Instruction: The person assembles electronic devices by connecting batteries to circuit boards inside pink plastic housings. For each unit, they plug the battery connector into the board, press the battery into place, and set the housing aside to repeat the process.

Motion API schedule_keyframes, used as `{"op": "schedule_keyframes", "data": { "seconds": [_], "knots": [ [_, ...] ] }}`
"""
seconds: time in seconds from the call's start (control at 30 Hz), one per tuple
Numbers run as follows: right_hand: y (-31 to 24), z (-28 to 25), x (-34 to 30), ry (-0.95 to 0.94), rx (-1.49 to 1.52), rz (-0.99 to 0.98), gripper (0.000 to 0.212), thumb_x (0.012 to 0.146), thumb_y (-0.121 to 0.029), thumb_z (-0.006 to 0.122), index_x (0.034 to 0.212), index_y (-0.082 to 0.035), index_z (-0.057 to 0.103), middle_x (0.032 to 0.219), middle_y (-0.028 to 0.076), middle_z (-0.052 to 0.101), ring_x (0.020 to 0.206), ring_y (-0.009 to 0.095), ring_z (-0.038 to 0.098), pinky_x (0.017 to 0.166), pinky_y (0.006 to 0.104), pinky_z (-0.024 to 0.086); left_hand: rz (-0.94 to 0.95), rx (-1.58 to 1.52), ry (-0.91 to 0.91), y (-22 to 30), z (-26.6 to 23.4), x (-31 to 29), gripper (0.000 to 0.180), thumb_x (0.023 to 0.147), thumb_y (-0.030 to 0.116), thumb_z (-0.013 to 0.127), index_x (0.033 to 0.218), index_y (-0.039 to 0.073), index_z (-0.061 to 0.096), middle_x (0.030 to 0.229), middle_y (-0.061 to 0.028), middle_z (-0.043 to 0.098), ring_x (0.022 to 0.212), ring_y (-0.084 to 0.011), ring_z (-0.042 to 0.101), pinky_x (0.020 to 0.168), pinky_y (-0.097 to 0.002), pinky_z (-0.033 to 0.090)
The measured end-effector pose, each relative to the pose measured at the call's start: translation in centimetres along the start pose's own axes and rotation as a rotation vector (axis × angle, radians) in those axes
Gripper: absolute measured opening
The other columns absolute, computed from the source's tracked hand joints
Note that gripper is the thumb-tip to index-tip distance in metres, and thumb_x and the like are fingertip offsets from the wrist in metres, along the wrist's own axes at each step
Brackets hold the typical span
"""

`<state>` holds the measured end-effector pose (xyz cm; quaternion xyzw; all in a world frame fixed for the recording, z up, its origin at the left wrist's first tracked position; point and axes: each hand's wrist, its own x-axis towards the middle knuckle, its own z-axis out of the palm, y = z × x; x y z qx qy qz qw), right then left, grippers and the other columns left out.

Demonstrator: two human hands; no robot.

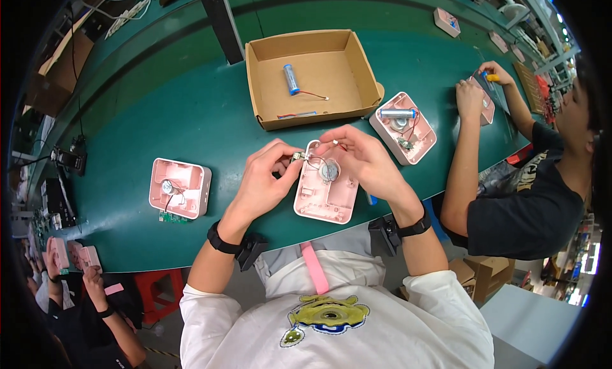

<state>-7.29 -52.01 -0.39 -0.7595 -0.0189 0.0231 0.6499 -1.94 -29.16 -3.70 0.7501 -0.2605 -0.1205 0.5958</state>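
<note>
A pink plastic housing (344,200) lies open side up on the bench in front of me, with a round silver speaker (329,170) inside. Between thumb and fingertips, my left hand (262,176) pinches a small green circuit board (298,156) at the housing's upper left edge. Thin wires run from near the board toward the speaker. My right hand (373,162) reaches over the housing's right side, its fingers closed on a white wire connector (336,143). Part of a blue battery cell (371,199) shows beneath that hand; the rest is hidden.
A cardboard box (268,82) beyond my hands holds a blue battery (291,79) and another along its near wall. Pink housings stand at left (207,189) and right (415,153), the right one with a battery in it. Co-workers handle pink housings at far right and lower left.
</note>
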Motion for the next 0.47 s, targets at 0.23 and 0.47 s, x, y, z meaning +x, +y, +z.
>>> {"op": "schedule_keyframes", "data": {
  "seconds": [0.23,0.47],
  "knots": [
    [-2.1,-0.3,-0.5,0.037,-0.188,0.02,0.019,0.106,-0.007,0.06,0.121,0.006,0.061,0.095,0.014,0.079,0.079,0.013,0.073,0.07,0.0275,0.057,-0.012,0.013,-0.015,-0.2,-0.3,0.2,0.013,0.097,-0.006,0.069,0.11,-0.011,0.069,0.101,-0.0079,0.064,0.084,-0.0094,0.066,0.069,-0.0229,0.056],
    [-2.6,0.3,-0.6,0.032,-0.53,-0.04,0.031,0.107,-0.011,0.061,0.135,0.001,0.055,0.096,0.015,0.081,0.083,0.017,0.078,0.071,0.0261,0.059,0.152,0.086,0.096,-0.3,0.3,0.1,0.015,0.096,0.0,0.072,0.109,-0.006,0.072,0.093,-0.0064,0.065,0.066,-0.0093,0.063,0.061,-0.0254,0.052]
  ]
}}
